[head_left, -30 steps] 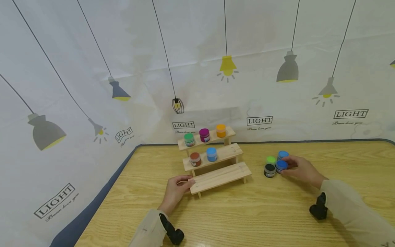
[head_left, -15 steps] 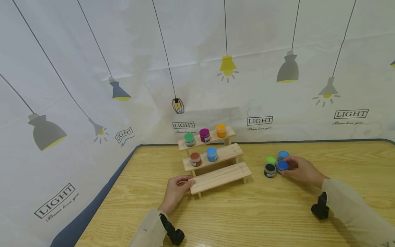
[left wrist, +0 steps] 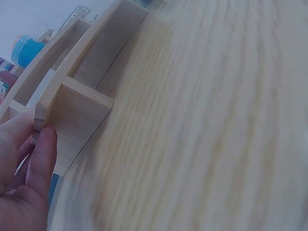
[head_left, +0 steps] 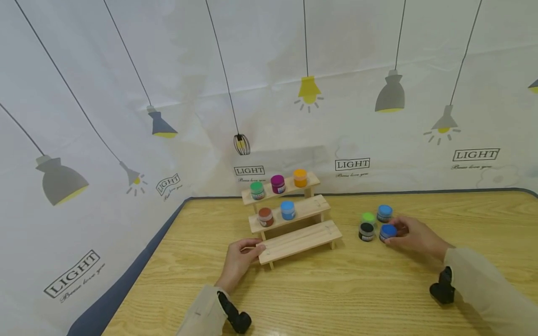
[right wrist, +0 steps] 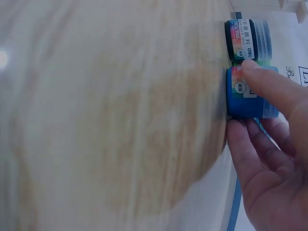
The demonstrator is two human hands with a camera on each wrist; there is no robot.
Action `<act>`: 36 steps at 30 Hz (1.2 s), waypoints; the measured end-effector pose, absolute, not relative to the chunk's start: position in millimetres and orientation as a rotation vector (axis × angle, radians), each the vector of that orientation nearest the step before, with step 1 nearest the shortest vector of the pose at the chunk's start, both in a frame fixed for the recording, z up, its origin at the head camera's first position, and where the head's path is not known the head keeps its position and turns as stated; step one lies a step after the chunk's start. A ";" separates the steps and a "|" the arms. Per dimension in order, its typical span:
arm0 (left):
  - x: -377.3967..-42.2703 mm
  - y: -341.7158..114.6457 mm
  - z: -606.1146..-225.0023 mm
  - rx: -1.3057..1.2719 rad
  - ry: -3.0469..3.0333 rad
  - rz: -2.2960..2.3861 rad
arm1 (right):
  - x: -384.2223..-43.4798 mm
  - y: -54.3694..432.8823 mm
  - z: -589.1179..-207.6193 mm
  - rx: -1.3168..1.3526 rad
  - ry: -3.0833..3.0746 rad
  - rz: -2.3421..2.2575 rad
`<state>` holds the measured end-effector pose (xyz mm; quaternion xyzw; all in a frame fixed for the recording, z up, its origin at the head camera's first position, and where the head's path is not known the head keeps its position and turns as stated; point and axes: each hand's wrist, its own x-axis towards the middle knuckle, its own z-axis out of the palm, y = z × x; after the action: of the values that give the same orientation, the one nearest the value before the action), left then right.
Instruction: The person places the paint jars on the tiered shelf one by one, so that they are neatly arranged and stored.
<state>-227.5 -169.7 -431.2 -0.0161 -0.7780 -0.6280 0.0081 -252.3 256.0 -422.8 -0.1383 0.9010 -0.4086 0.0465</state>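
On the left, my left hand (head_left: 238, 262) pinches the left end of the lowest step of a three-step wooden stand (head_left: 300, 241). The left wrist view shows thumb and fingers around the board's edge (left wrist: 72, 65). Over on the right, my right hand (head_left: 418, 237) grips a dark blue paint jar (head_left: 388, 232) between thumb and fingers, low at the table. In the right wrist view this blue jar (right wrist: 243, 103) stands beside a black jar (right wrist: 240, 41). Around it in the head view are the black jar (head_left: 366, 232), a light green jar (head_left: 368, 219) and a lighter blue jar (head_left: 384, 213).
Green (head_left: 257, 190), purple (head_left: 278, 184) and orange (head_left: 300, 178) jars stand on the top step. A brown jar (head_left: 265, 217) and a light blue jar (head_left: 287, 210) sit on the middle one. Behind the wooden table (head_left: 319, 298) hangs a lamp-printed cloth (head_left: 277, 107).
My right hand has shifted slightly right and toward me with the dark blue jar, opening a gap from the neighbouring jars. The left hand stays on the stand.
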 end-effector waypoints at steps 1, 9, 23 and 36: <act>-227.4 -169.8 -431.2 -0.053 -2.432 -1.963 | -251.8 255.8 -423.3 -0.421 2.750 -1.250; -226.9 -169.4 -431.1 -0.054 -2.436 -1.955 | -247.9 252.8 -421.8 -0.435 2.740 -1.259; -227.5 -168.8 -430.7 -0.039 -2.438 -1.944 | -245.7 248.0 -425.0 -0.457 2.853 -1.250; -227.7 -170.1 -431.8 -0.052 -2.440 -1.948 | -237.3 248.5 -413.7 -0.379 2.868 -1.243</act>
<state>-227.7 -170.1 -431.8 -0.0166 -0.7813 -0.6239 0.0095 -237.3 248.5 -413.7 -0.1203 0.9109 -0.3947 -0.0034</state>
